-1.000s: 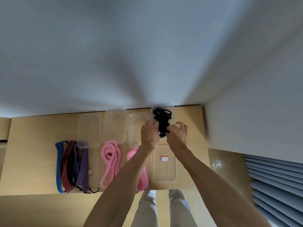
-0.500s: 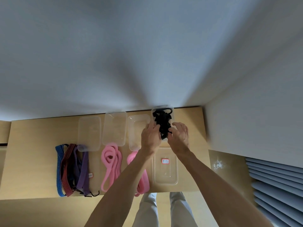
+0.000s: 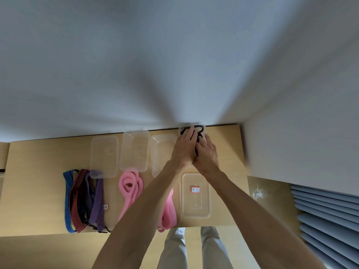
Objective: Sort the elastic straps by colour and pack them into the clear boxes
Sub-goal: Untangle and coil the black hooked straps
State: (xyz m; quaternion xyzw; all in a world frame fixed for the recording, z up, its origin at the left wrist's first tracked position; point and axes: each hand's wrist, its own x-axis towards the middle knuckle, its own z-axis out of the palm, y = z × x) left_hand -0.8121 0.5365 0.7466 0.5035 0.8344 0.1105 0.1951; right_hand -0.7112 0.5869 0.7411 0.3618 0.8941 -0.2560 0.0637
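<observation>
Head view. The black straps (image 3: 197, 140) lie bundled in the rightmost clear box (image 3: 203, 127), which stands at the far edge of the table (image 3: 38, 181) against the wall. Both hands cover the bundle from above. The left hand (image 3: 184, 146) lies flat with straight fingers laid over the left part of the bundle. The right hand (image 3: 206, 152) lies beside it, touching it, fingers extended over the right part. Neither hand curls round a strap; both appear to press the bundle down into the box. Only a loop at the far rim and a dark strip between the two hands show.

Handling, as a judgement: the straps are light, soft and springy. A coiled bundle tends to rise out of a shallow box once the pressure is released. Press on the top of the coil, not on the thin box walls, which probably flex. To lift a strap, pinch a loop of it.

A loose lid (image 3: 196, 195) with a red label lies just nearer than the hands. Three more clear boxes (image 3: 134, 150) stand to the left. The pink straps (image 3: 131, 188) and the blue, red and purple straps (image 3: 83, 199) lie unpacked on the table.
</observation>
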